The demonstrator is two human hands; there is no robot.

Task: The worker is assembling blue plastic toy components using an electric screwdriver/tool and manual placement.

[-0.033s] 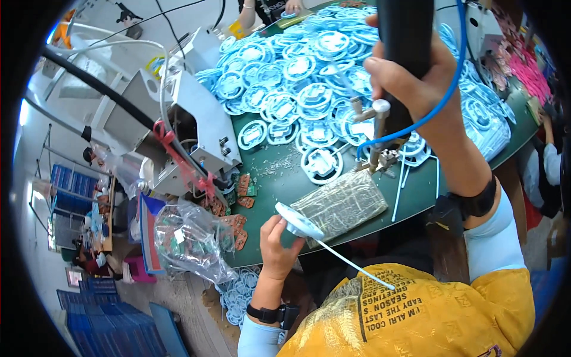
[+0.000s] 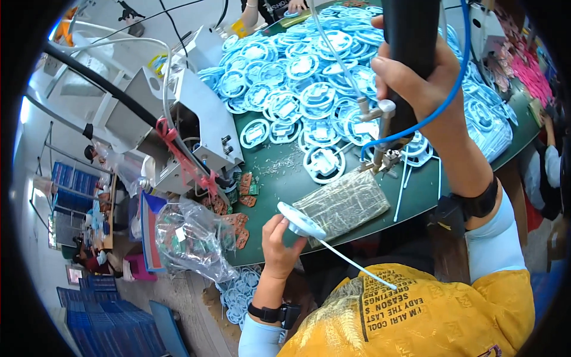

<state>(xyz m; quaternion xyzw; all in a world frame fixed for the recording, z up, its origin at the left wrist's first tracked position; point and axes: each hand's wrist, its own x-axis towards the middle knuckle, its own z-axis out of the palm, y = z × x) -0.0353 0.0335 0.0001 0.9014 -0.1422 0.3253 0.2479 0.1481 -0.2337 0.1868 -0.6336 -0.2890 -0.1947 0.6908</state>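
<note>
Green table (image 2: 297,172), round-edged, takes up the middle. A heap of blue-and-white rings (image 2: 309,89) covers its far half, thick and overlapping. Grey machine (image 2: 196,131) sits at the left edge, black hose and red ties across it. Clear bag (image 2: 190,238) of small parts slumps just below the machine, off the table edge. A wrapped grey block (image 2: 345,203) lies near the front edge, between both hands.

Right hand (image 2: 419,80) is closed around a black tool (image 2: 410,53), held upright over the rings; blue hose (image 2: 452,89) loops round the wrist.

Left hand (image 2: 282,244) pinches a white disc (image 2: 300,223) at the table's front edge, tilted, a thin white tube (image 2: 351,262) trailing from it toward the yellow shirt (image 2: 416,315).
</note>
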